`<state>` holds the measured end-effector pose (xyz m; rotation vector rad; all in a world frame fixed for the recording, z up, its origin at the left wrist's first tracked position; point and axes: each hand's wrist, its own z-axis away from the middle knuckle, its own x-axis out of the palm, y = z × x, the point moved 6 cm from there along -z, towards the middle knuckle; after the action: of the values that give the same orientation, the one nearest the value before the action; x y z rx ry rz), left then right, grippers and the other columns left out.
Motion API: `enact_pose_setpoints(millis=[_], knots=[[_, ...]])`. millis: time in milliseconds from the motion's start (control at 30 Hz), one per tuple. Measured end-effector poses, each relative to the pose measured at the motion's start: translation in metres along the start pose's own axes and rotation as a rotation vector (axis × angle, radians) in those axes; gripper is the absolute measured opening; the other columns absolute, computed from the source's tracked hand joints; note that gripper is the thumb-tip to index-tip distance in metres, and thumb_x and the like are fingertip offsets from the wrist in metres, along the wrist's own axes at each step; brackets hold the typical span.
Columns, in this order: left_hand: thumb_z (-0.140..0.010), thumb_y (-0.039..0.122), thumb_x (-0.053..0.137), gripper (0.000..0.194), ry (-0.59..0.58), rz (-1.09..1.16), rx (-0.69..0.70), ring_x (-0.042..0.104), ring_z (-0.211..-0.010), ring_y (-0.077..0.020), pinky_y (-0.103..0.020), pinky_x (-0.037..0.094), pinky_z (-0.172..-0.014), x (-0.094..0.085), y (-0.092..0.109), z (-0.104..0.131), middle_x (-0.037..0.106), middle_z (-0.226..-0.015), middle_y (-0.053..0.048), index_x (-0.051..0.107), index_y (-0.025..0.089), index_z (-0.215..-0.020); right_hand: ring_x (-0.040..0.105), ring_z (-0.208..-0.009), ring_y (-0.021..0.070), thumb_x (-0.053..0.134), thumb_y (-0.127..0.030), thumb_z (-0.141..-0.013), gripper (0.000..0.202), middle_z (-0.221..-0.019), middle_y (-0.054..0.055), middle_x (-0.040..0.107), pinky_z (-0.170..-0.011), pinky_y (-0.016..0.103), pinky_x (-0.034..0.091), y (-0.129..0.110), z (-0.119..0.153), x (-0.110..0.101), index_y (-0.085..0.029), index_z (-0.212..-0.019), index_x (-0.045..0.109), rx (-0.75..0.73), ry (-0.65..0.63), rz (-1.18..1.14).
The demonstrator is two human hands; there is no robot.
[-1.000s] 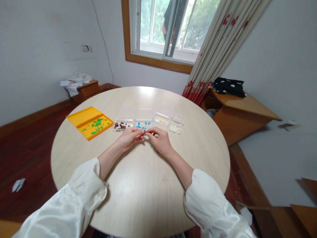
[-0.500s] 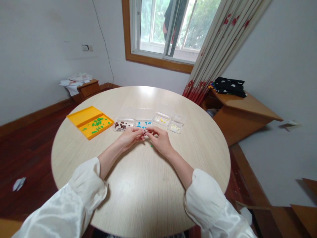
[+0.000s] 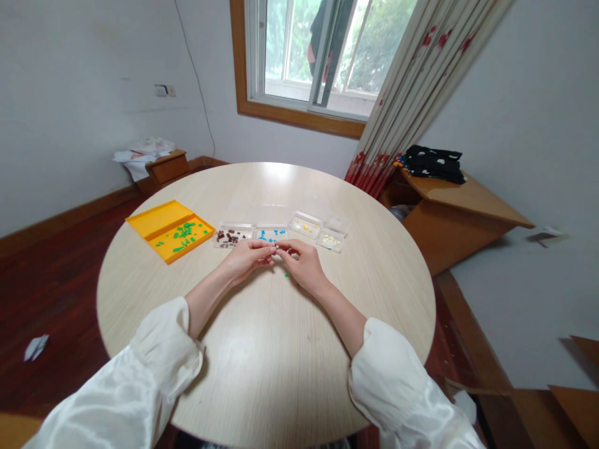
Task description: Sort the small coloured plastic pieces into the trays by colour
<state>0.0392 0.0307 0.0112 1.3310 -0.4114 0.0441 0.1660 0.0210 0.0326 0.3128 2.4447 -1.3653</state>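
Over the middle of the round table, my left hand (image 3: 248, 257) and my right hand (image 3: 302, 263) meet fingertip to fingertip. Both are closed in a pinch around something tiny, mostly covered by the fingers; its kind cannot be made out. Just beneath my right hand lies a small green piece (image 3: 287, 275) on the tabletop. Beyond my hands stand clear plastic boxes: one with brown pieces (image 3: 230, 237), one with blue pieces (image 3: 272, 234), one with a few yellow pieces (image 3: 306, 226) and one with cream pieces (image 3: 331, 240). My right hand partly overlaps the blue pieces' box.
An open yellow case (image 3: 161, 219) holding several green pieces (image 3: 186, 231) is at the left of the round table (image 3: 276, 355). Past the table are a window (image 3: 322, 56), a curtain (image 3: 421, 81) and a wooden cabinet (image 3: 458, 218) with dark folded cloth (image 3: 435, 163) on top.
My fingertips have shifted slightly and press closer together. The small dark bit that showed between them is now almost covered. Everything on the table stays where it was.
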Motion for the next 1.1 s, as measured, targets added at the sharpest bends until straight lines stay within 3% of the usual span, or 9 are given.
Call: enact_pose_setpoints(millis=[267,333,400,467,567,767,1100], knots=[[-0.048,0.027,0.081,0.026,0.024,-0.024,0.052,0.050,-0.055,-0.0084,-0.025,0.046,-0.061,0.003,0.006,0.001,0.059,-0.058,0.000,0.066,0.011,-0.061,0.064,-0.078,0.0143,0.060,-0.020,-0.078,0.021,-0.092,0.006,0.072,-0.068,0.027,0.050,0.001,0.000,0.000,-0.020,-0.096,0.071,0.002,0.010,-0.028],[-0.049,0.027,0.078,0.024,0.123,-0.022,0.116,0.049,-0.053,-0.0082,-0.025,0.045,-0.059,-0.008,0.014,-0.001,0.058,-0.057,0.001,0.064,0.012,-0.060,0.063,-0.075,0.0137,0.060,-0.020,-0.078,0.025,-0.090,0.006,0.071,-0.067,0.027,0.050,0.002,0.000,-0.001,-0.021,-0.101,0.070,0.017,0.031,-0.026],[-0.052,0.025,0.074,0.020,0.332,-0.034,0.223,0.051,-0.052,-0.0088,-0.023,0.044,-0.057,-0.030,0.027,-0.001,0.058,-0.058,0.002,0.062,0.013,-0.063,0.062,-0.074,0.0134,0.061,-0.020,-0.077,0.027,-0.087,0.006,0.071,-0.067,0.027,0.049,0.003,0.000,-0.002,-0.020,-0.102,0.069,0.023,0.045,-0.022],[-0.057,0.024,0.070,0.015,0.531,-0.161,0.332,0.052,-0.052,-0.0096,-0.022,0.042,-0.055,-0.054,0.041,0.002,0.058,-0.059,0.002,0.062,0.014,-0.067,0.062,-0.074,0.0136,0.061,-0.019,-0.077,0.027,-0.086,0.006,0.071,-0.067,0.027,0.049,0.002,0.001,-0.002,-0.019,-0.102,0.070,0.019,0.042,-0.019],[-0.063,0.023,0.065,0.011,0.666,-0.416,0.404,0.055,-0.056,-0.0120,-0.023,0.043,-0.057,-0.077,0.052,0.003,0.061,-0.063,0.000,0.062,0.015,-0.069,0.062,-0.074,0.0137,0.060,-0.018,-0.077,0.026,-0.087,0.007,0.071,-0.068,0.027,0.048,0.001,0.001,-0.001,-0.018,-0.101,0.070,0.011,0.023,-0.020],[-0.068,0.026,0.062,0.013,0.740,-0.796,0.450,0.059,-0.067,-0.0164,-0.026,0.044,-0.067,-0.083,0.056,0.004,0.066,-0.069,-0.004,0.066,0.014,-0.071,0.061,-0.074,0.0130,0.060,-0.017,-0.077,0.025,-0.087,0.007,0.071,-0.068,0.026,0.047,0.002,0.001,-0.001,-0.016,-0.100,0.070,0.012,0.027,-0.013],[-0.070,0.027,0.060,0.013,0.815,-0.826,0.487,0.057,-0.064,-0.0169,-0.028,0.044,-0.067,-0.081,0.063,0.012,0.064,-0.065,-0.003,0.065,0.015,-0.069,0.061,-0.075,0.0125,0.059,-0.015,-0.077,0.025,-0.088,0.006,0.071,-0.068,0.025,0.046,0.001,0.001,0.000,-0.017,-0.100,0.069,0.032,-0.003,-0.010]])
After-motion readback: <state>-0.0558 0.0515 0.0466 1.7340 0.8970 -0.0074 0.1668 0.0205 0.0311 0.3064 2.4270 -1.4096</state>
